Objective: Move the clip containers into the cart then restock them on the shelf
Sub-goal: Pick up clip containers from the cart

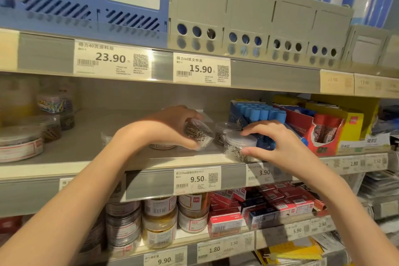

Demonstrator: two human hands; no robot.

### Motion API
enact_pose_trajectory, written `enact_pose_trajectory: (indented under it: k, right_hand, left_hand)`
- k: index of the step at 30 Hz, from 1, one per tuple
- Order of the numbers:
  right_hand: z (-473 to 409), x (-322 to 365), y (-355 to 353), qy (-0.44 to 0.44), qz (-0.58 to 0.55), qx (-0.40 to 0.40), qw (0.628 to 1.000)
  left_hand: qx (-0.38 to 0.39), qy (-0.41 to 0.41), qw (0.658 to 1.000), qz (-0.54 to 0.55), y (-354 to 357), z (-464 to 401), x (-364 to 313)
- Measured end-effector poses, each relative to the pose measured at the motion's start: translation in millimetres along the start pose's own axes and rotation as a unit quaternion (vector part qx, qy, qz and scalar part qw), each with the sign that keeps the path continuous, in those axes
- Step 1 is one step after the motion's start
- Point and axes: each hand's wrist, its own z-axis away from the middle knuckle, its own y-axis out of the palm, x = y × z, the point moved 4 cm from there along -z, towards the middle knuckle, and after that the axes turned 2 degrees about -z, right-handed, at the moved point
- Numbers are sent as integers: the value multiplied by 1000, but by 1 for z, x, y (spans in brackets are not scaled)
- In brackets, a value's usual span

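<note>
On the middle shelf my left hand grips a clear round clip container filled with metal clips, tilted on its side. My right hand holds a second clear clip container at the shelf's front edge, thumb low on its side and fingers on its lid. A third clear container stands just behind, between the two hands. Another low container shows partly under my left hand.
More clip tubs and a jar of coloured clips stand at the shelf's left. A box of blue glue sticks and red and yellow boxes crowd the right. Jars fill the shelf below. File holders stand above.
</note>
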Motion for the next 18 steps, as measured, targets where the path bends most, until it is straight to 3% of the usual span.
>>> enact_pose_trajectory:
  k: [18]
  right_hand:
    - [12, -14, 18, -7, -59, -48, 997]
  left_hand:
    - [25, -32, 999, -32, -10, -41, 5]
